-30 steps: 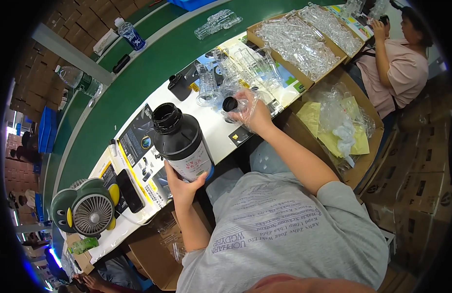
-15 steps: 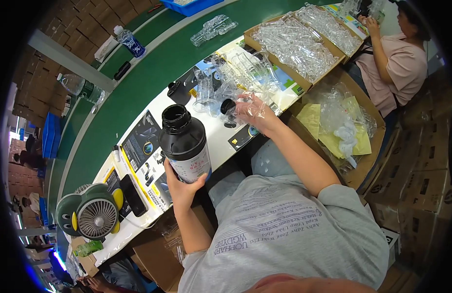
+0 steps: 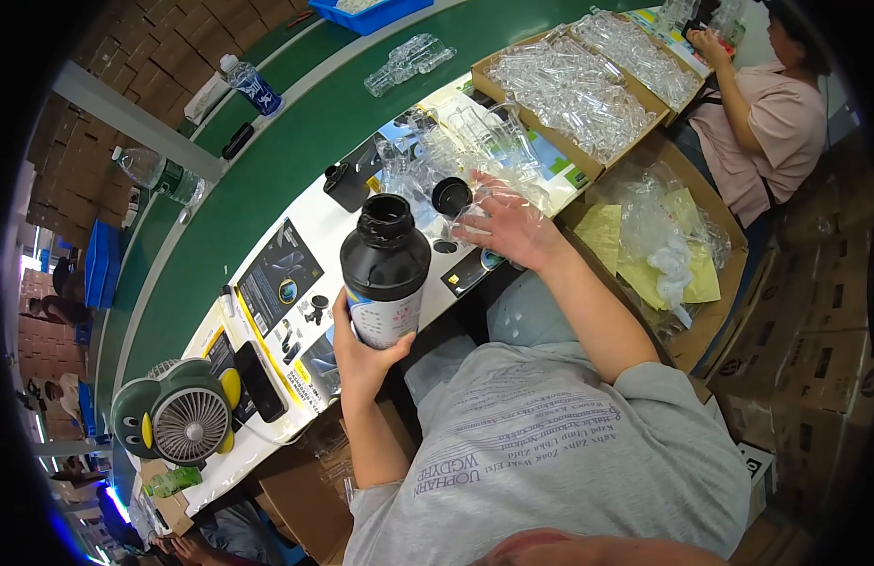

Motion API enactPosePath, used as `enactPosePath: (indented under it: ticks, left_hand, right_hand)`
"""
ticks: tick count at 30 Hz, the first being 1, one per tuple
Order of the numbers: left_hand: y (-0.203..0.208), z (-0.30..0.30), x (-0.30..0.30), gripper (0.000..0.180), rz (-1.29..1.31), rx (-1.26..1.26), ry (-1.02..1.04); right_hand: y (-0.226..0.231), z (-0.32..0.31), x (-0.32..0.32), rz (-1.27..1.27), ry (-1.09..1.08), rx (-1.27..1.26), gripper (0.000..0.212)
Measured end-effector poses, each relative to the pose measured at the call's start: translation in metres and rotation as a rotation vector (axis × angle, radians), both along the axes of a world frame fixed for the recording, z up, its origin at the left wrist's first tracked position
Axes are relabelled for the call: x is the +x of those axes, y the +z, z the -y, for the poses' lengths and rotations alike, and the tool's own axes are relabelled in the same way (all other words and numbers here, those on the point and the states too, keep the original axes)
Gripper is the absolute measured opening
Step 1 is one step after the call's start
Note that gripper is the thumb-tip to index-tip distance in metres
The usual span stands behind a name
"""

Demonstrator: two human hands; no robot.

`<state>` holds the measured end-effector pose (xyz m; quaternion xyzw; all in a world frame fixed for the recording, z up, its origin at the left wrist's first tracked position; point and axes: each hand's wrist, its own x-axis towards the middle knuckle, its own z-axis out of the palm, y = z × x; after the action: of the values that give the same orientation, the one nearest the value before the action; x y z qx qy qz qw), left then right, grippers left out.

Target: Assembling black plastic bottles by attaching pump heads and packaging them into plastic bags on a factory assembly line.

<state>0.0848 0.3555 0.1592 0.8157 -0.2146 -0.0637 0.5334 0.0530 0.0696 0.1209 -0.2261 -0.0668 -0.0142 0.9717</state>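
Observation:
My left hand [image 3: 369, 363] is wrapped round the lower part of a large black plastic bottle [image 3: 388, 264]. The bottle carries a white label and its mouth is uncovered. Over my right hand [image 3: 512, 224] lies a thin clear plastic glove; its fingers are spread just right of a round black screw cap [image 3: 451, 196], hollow side showing. Whether a fingertip still touches the cap is hard to tell. Behind the cap, clear plastic pieces [image 3: 423, 156] are heaped on the table. A small black bottle or container [image 3: 347, 187] stands beyond the large one.
Cardboard trays of clear plastic parts [image 3: 574, 90] stand at the far right. Below them is a box with yellow sheets and film [image 3: 658, 255]. A fan [image 3: 187, 424] and a phone [image 3: 258, 382] sit at left. Along the green conveyor [image 3: 305, 141] are drink bottles. A co-worker [image 3: 757, 123] sits at right.
The large bottle has moved right with my left hand, closer to the cap. My right hand has opened from around the cap, which now shows its hollow side.

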Motion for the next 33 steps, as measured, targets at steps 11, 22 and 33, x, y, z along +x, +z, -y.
enactPosePath:
  ticks: [11, 22, 33]
  left_hand:
    - [0.002, 0.022, 0.004, 0.094, 0.063, 0.057, -0.06]
    - [0.013, 0.029, 0.001, 0.092, 0.053, 0.044, -0.105]
    - [0.01, 0.038, 0.006, 0.091, 0.038, 0.031, -0.118]
  right_hand:
    - [0.06, -0.001, 0.0, 0.041, -0.053, -0.353, 0.063]
    - [0.072, -0.003, 0.02, 0.098, -0.151, -0.613, 0.038]
    - [0.109, 0.012, 0.015, 0.18, -0.214, -0.869, 0.033]
